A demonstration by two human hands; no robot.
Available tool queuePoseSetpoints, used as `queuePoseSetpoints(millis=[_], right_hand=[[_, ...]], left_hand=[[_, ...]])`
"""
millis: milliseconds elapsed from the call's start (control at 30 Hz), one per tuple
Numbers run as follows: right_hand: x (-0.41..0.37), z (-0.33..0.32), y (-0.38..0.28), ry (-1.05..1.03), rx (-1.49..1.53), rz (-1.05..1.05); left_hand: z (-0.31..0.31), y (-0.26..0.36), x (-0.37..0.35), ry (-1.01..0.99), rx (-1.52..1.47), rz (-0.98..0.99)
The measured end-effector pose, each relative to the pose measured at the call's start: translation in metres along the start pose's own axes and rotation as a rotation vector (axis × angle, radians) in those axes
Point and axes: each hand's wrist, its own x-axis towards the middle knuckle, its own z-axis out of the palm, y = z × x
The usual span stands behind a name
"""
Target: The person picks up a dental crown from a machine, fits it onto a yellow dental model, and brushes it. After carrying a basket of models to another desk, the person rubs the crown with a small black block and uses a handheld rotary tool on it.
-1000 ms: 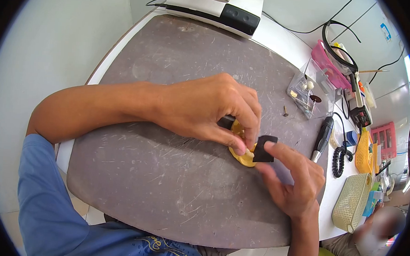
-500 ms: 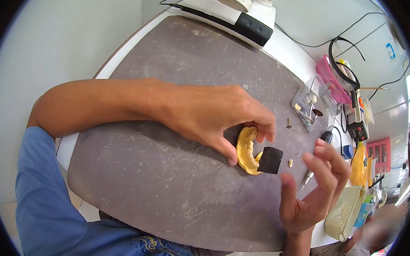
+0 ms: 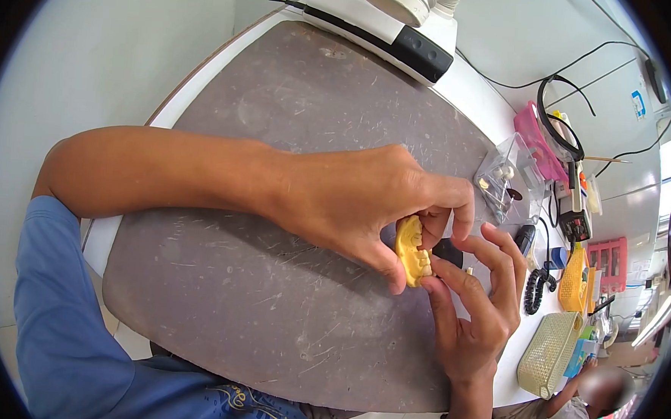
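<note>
Head view. Pinched edge-up between thumb and curled fingers of the left hand (image 3: 351, 203): a yellow dental cast (image 3: 410, 253), just over the grey mat (image 3: 269, 312). Half a second back, spread wide and well clear of it; now closed in, the right hand (image 3: 474, 315), thumb and forefinger tips nipping the toothed side. Behind those fingertips, half hidden: the black block (image 3: 449, 250), earlier lying free beside the cast. By the look of it, cast back under two-handed work, block let go.

Bright even daylight, soft shadows, strong fisheye bending, black vignette at the corners
</note>
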Motion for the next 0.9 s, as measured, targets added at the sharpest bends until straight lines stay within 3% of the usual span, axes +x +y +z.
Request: queuePoseSetpoints(millis=[633,900], right_hand=[[0.0021,0.0009,0.0019,-0.008,0.169,0.060],[-0.0030,0.0033,-0.0004,0.021,0.129,0.042]], left_hand=[[0.0016,-0.0059,0.0006,0.011,0.007,0.097],[0.0010,-0.0067,0.0011,-0.014,-0.017,0.045]])
